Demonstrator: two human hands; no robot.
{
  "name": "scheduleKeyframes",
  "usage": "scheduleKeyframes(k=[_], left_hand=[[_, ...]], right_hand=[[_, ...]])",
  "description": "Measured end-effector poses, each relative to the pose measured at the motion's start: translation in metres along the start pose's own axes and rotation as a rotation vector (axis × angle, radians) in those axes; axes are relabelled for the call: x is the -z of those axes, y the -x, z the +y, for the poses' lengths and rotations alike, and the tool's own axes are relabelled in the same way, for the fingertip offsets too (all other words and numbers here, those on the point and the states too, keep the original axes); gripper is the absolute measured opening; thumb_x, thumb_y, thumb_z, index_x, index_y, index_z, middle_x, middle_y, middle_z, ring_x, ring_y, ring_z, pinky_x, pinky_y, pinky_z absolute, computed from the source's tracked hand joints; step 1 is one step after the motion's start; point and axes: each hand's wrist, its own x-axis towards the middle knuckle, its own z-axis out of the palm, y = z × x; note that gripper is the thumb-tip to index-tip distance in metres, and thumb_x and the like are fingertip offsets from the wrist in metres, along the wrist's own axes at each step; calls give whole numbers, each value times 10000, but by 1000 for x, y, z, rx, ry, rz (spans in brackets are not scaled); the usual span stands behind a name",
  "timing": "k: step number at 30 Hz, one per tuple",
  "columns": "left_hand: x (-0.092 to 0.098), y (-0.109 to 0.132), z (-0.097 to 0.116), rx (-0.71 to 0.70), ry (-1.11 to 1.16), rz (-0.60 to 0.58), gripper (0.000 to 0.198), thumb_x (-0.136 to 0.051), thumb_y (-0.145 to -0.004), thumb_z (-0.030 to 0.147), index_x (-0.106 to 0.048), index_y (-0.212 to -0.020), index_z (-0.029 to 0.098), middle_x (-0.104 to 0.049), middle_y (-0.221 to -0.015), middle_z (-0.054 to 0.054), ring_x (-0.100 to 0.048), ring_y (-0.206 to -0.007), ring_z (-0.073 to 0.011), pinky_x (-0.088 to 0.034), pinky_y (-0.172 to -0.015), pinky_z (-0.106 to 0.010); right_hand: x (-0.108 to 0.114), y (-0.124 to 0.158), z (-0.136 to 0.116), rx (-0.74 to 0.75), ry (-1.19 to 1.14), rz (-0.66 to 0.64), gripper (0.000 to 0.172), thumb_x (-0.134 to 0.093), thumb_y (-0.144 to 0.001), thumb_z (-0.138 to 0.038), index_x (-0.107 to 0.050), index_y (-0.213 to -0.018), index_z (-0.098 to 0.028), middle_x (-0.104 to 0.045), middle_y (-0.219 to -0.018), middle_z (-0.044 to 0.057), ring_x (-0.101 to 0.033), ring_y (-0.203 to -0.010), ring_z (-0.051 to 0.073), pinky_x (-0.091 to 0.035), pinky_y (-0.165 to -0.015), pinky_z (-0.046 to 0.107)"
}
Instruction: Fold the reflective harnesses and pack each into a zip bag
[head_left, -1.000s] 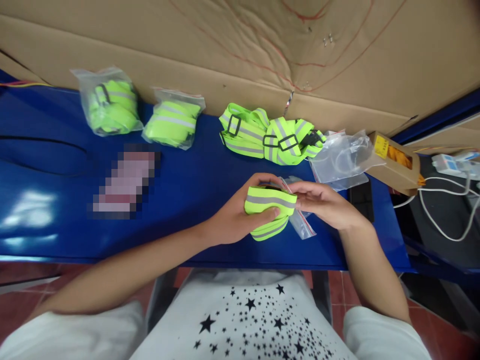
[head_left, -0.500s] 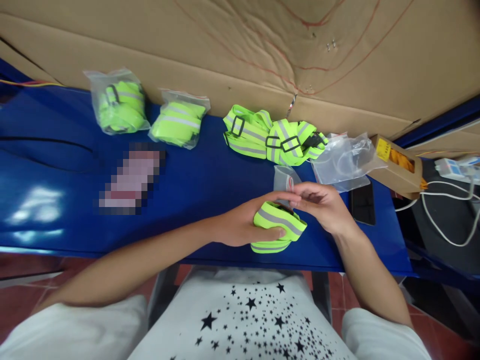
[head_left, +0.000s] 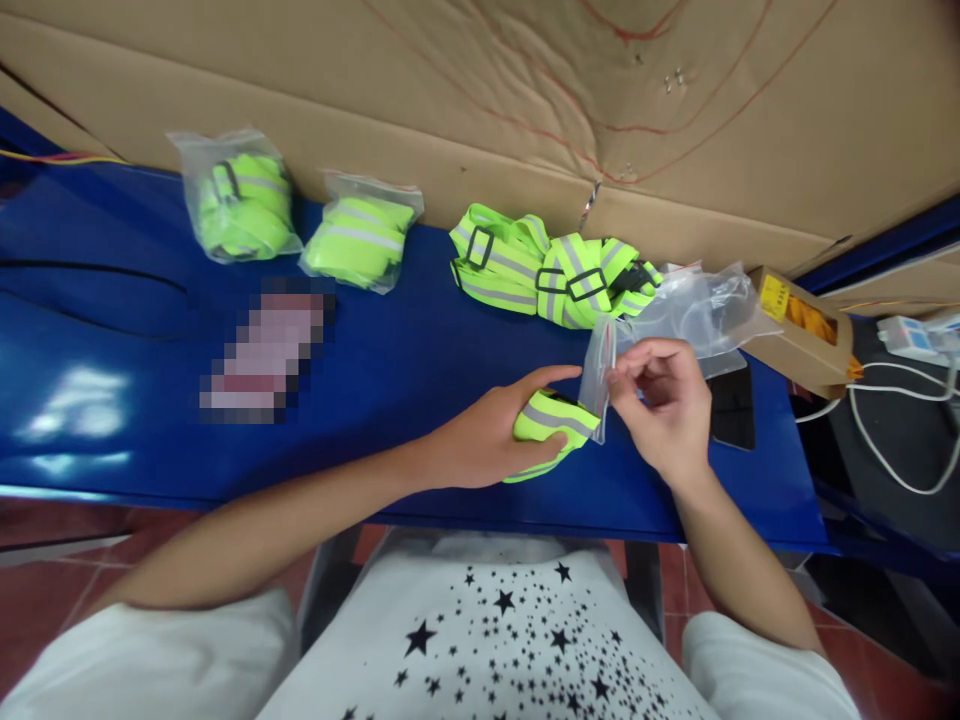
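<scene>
Left hand [head_left: 487, 448] is closed around a folded neon-yellow reflective strap [head_left: 553, 425], thumb below and forefinger stretched out above. The bundle sits low over the glossy blue desk [head_left: 405, 345], near its front edge; whether it touches the surface cannot be told.

Right hand [head_left: 664, 405] pinches a small clear plastic zip bag [head_left: 600, 368] by its red-striped top between thumb and fingertips. The bag hangs upright, its lower edge against the right end of the strap.

Back of the desk, against a brown cardboard sheet [head_left: 480, 90]:
- Two sealed clear bags of neon straps [head_left: 241, 195] lie side by side on the left.
- A loose pile of neon straps with black buckles [head_left: 547, 270] is at the centre.
- A heap of empty clear bags [head_left: 709, 308] lies just right of that pile.
- An open brown cardboard box [head_left: 802, 325] is further right.
- A black phone [head_left: 731, 408] lies flat beside the right wrist.
</scene>
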Motion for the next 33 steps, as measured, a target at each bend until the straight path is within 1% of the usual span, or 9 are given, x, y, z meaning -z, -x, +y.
scheduleKeyframes(k=[3,7,12,17,22,24,27,31,33], left_hand=[[-2,1,1,-83,19,-15,596,-733,-907,308,-518,-1461,266,-712,-1311,-88,-720,-1103,-241,-572,-933,-360],[-2,1,2,-94,18,-10,647,-753,-884,295,-507,-1482,283,-686,-1373,-78,-704,-1159,-247,-557,-1000,-374],[-2,-5,-7,62,97,-9,650,-752,-880,372,-522,-1468,215,-749,-1233,-84,-727,-1051,-237,-575,-904,-366],[-3,-7,-10,94,178,1,607,-760,-858,356,-558,-1407,193,-733,-1267,-96,-710,-1095,-234,-571,-917,-361],[-4,-6,-10,136,117,-43,573,-754,-866,366,-554,-1383,220,-709,-1273,-88,-687,-1117,-241,-565,-927,-372],[-4,-5,-11,182,117,-75,548,-752,-871,356,-561,-1370,233,-708,-1251,-79,-684,-1107,-238,-563,-934,-377],[-2,-5,-9,177,162,-89,510,-761,-867,344,-569,-1328,240,-703,-1229,-63,-682,-1070,-217,-562,-917,-356],[6,-7,0,116,223,-101,387,-764,-874,338,-597,-1201,214,-710,-1103,-31,-681,-956,-174,-555,-842,-297],[10,-7,3,26,191,-77,368,-771,-877,330,-617,-1188,207,-705,-1106,-35,-677,-971,-170,-544,-847,-281]], right_hand=[[1,7,-1,100,191,-52,253,-667,-961,-236,-583,-1199,-227,-665,-927,8,-647,-779,127,-575,-748,294],[-4,8,1,38,100,-176,279,-670,-968,-237,-541,-1215,-230,-668,-953,0,-679,-862,121,-573,-801,269],[-9,2,9,-121,-132,-166,182,-606,-1014,-332,-464,-1081,-240,-602,-907,-26,-577,-631,75,-517,-603,218],[4,0,8,-126,210,-360,236,-639,-997,-375,-614,-1158,-204,-699,-928,30,-668,-774,135,-519,-670,247],[11,-4,5,-281,172,-612,301,-584,-1017,-451,-730,-971,-192,-743,-853,27,-659,-708,141,-473,-641,257],[11,-5,5,-294,193,-634,307,-566,-1023,-424,-732,-915,-190,-729,-816,21,-640,-696,137,-439,-629,255],[10,-5,5,-259,320,-682,110,-641,-948,-258,-728,-981,-199,-731,-874,16,-655,-776,150,-424,-679,257],[9,-2,3,-177,549,-744,287,-725,-833,-155,-707,-1115,-204,-727,-1044,50,-652,-885,188,-383,-692,264],[8,-1,3,-151,593,-712,267,-695,-857,-141,-708,-1118,-198,-728,-1092,66,-655,-892,189,-361,-674,262]])
